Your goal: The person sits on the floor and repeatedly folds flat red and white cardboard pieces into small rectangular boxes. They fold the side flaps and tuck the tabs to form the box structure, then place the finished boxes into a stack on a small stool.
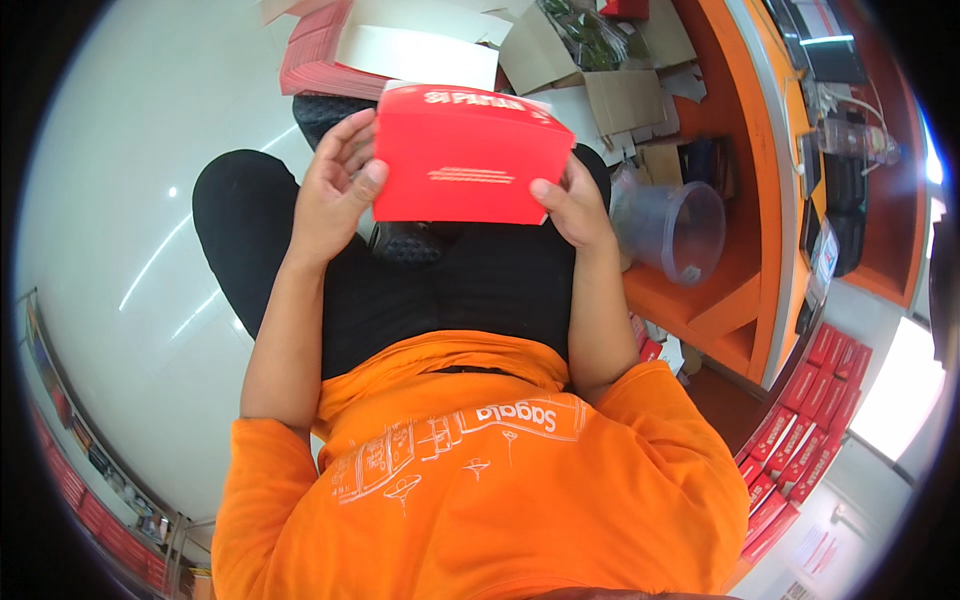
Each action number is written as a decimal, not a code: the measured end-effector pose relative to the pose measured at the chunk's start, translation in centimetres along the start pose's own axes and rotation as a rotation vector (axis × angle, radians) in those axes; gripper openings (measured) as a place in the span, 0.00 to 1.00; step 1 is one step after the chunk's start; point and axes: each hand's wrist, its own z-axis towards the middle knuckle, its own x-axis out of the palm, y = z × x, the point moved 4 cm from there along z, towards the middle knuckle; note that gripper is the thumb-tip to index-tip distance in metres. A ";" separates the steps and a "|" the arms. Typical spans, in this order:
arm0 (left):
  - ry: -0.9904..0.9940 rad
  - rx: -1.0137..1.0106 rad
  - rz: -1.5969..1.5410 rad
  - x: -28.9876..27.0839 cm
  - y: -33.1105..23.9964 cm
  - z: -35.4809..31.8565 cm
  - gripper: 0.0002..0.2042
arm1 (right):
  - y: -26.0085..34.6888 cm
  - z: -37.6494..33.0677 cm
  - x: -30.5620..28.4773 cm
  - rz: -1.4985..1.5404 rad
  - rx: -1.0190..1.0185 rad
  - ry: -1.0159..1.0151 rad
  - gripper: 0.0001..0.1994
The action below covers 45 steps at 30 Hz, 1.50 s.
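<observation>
A red cardboard box (460, 155) with pale lettering is held up in front of my lap, its broad face toward me. At its left edge, my left hand (338, 185) has the thumb against the side, with the fingers curled beside and partly behind it. My right hand (578, 205) grips the lower right corner, thumb on the front face and the other fingers mostly hidden behind. Just beyond the box lies a stack of flat red-and-white carton blanks (400, 48).
An open brown carton (625, 100) with dark green, shiny contents stands at the far right. A clear plastic bucket (690, 235) sits by an orange desk (750, 300) on my right. Red boxes (810, 400) are stacked at the lower right. Pale glossy floor (140, 200) stretches to the left.
</observation>
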 end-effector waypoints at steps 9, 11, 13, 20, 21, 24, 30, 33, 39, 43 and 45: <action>0.123 0.023 0.144 1.0 -0.8 -0.6 0.33 | -0.8 -0.8 -0.4 0.102 0.007 0.050 0.35; 0.117 -0.010 0.134 0.8 -0.6 -0.7 0.33 | -0.8 -1.0 -0.5 0.073 -0.033 0.045 0.35; 0.103 -0.040 0.148 0.8 -0.4 -0.8 0.33 | -1.0 -0.6 -3.0 0.122 0.018 -0.007 0.33; 0.084 -0.146 0.233 -0.2 1.1 -0.2 0.33 | 1.7 0.7 -13.8 0.551 -0.252 -0.774 0.35; 0.088 -0.148 0.249 -0.4 1.2 0.0 0.32 | 1.8 1.5 -12.8 0.385 -0.227 -0.775 0.34; 0.046 -0.108 0.387 -0.6 1.8 0.4 0.28 | 1.4 4.7 -6.2 -0.334 -0.253 -0.554 0.30; 0.041 -0.173 0.518 -0.8 2.6 1.1 0.22 | -0.6 11.5 4.1 -1.182 -0.420 -0.115 0.18; 0.024 -0.177 0.511 -0.9 2.4 0.7 0.21 | -0.8 12.9 5.1 -1.263 -0.254 -0.038 0.15; 0.009 -0.186 0.565 -2.0 2.9 0.9 0.19 | 1.2 13.0 4.7 -1.133 -0.211 -0.125 0.09; -0.030 -0.217 0.516 -2.1 2.9 1.3 0.16 | 2.8 12.1 3.5 -1.042 -0.491 -0.230 0.05; -0.068 -0.217 0.429 -2.3 2.8 1.7 0.19 | 3.7 11.1 3.5 -1.157 -0.740 -0.276 0.07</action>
